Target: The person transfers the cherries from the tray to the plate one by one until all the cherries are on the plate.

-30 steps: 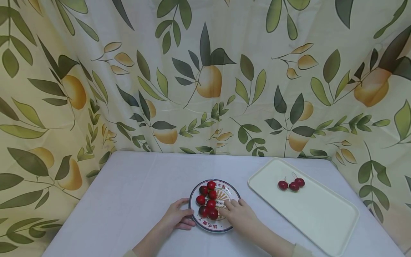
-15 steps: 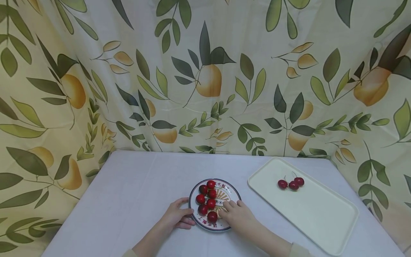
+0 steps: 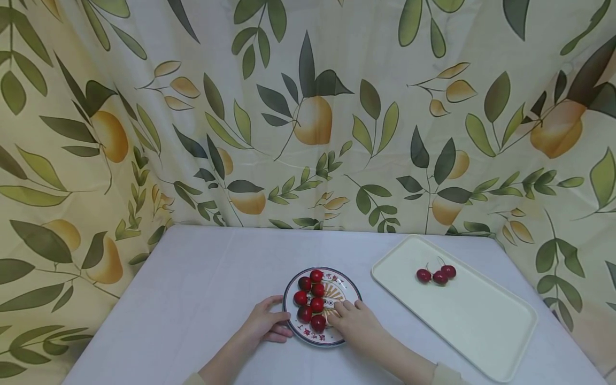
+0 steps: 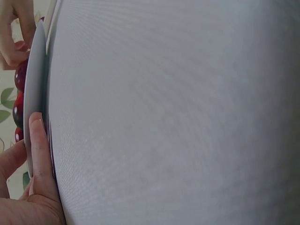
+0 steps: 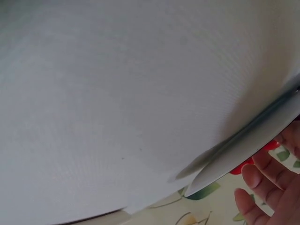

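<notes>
In the head view a round white plate (image 3: 343,282) with a dark blue rim and printed red characters lies at the table's front. On its left half sit several round red fruits (image 3: 317,290) that look like cherries, some with dark patches. My left hand (image 3: 262,322) grips the plate's left rim; in the left wrist view its thumb (image 4: 13,159) is on the upper side and a finger (image 4: 41,150) underneath. My right hand (image 3: 361,325) is over the plate's right side, fingers loosely bent, its thumb side by the nearest cherry (image 3: 318,323). Whether they touch is hard to tell.
A cream rectangular tray (image 3: 474,321) lies slantwise on the right, with three dark red cherries (image 3: 440,277), stems showing, near its far end. White cloth (image 3: 216,272) covers the table. A curtain (image 3: 375,176) printed with fruit and leaves hangs behind it.
The nearest cherry on the plate has shifted slightly toward the front, away from its neighbours. Both hands stay almost in place, and the tray has not moved.
</notes>
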A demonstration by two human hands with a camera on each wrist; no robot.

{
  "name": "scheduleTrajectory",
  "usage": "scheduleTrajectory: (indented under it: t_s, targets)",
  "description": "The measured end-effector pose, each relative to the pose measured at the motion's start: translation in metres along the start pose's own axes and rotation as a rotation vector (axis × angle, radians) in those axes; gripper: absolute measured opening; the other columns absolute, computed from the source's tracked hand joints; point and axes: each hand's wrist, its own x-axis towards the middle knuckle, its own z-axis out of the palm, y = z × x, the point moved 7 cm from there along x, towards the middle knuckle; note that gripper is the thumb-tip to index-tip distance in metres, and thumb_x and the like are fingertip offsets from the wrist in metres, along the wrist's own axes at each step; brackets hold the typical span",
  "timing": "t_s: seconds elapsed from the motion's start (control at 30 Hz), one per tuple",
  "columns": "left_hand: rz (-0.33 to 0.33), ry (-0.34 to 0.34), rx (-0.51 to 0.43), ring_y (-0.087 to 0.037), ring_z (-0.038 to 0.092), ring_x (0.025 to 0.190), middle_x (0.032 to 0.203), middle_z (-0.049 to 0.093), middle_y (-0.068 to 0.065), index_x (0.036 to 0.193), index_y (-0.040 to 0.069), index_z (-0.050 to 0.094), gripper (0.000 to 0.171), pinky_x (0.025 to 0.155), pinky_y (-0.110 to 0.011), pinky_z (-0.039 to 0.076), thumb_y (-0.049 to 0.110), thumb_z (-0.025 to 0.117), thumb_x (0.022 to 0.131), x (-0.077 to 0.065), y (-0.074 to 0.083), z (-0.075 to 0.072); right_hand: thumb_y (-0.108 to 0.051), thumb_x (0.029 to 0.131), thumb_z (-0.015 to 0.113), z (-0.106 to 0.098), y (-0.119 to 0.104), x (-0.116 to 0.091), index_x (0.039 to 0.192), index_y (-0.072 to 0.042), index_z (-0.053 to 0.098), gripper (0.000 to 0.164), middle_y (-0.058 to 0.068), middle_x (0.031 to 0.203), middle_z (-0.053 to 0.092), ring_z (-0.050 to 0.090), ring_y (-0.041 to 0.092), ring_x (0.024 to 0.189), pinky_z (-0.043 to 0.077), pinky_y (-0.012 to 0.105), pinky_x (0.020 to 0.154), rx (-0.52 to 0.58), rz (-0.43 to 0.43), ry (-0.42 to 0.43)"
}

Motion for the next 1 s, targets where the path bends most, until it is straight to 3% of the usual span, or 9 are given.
scheduleTrajectory:
  t_s: [0.1,0.2,0.4,0.63,0.83,1.0]
  targets:
    - [-0.007,0.003,0.005,-0.021,0.068,0.062,0.074,0.068,-0.01,0.14,0.004,0.029,0.066,0.058,-0.034,0.058,0.012,0.062,0.084,0.0,0.0,0.0,-0.022,0.079,0.067,-0.004,0.004,-0.001,0.097,-0.021,0.064,0.018,0.0,0.09,0.055,0.052,0.017,0.084,0.044,0.029,0.065,0.036,0.013,0.007]
    - [-0.013,0.004,0.006,-0.021,0.067,0.061,0.074,0.068,-0.01,0.14,0.004,0.029,0.066,0.058,-0.034,0.058,0.012,0.063,0.084,-0.001,0.001,0.001,-0.026,0.08,0.067,-0.013,0.014,-0.002,0.096,-0.02,0.063,0.017,0.0,0.089,0.054,0.051,0.016,0.081,0.045,0.03,0.067,0.065,0.034,0.069]
    - [-0.018,0.011,0.009,-0.021,0.067,0.061,0.074,0.068,-0.01,0.14,0.004,0.028,0.067,0.058,-0.033,0.058,0.012,0.063,0.083,-0.001,0.002,0.0,-0.018,0.077,0.071,-0.033,0.066,-0.006,0.1,-0.018,0.062,0.024,0.0,0.081,0.05,0.05,0.017,0.074,0.047,0.033,0.065,0.083,0.201,0.164]
    - [-0.028,0.019,0.017,-0.021,0.067,0.061,0.074,0.068,-0.01,0.14,0.004,0.029,0.067,0.058,-0.034,0.058,0.012,0.063,0.083,-0.001,0.0,-0.001,-0.011,0.081,0.067,-0.023,0.147,-0.029,0.113,-0.014,0.06,0.033,0.009,0.091,0.052,0.051,0.027,0.083,0.047,0.044,0.066,0.106,0.406,0.083]
    - [-0.017,0.016,0.013,-0.021,0.067,0.06,0.074,0.068,-0.01,0.14,0.004,0.029,0.067,0.057,-0.034,0.058,0.012,0.063,0.083,-0.001,0.0,-0.001,-0.003,0.082,0.061,-0.004,0.204,-0.059,0.118,-0.011,0.055,0.038,0.012,0.09,0.045,0.047,0.031,0.081,0.042,0.044,0.06,0.1,0.495,0.018]
    - [0.0,0.003,0.027,-0.022,0.068,0.062,0.073,0.068,-0.01,0.14,0.003,0.028,0.067,0.056,-0.034,0.058,0.012,0.063,0.084,-0.002,0.002,-0.001,0.008,0.081,0.055,0.006,0.234,-0.079,0.121,-0.008,0.052,0.043,0.017,0.093,0.043,0.044,0.033,0.081,0.04,0.046,0.06,0.083,0.535,-0.017]
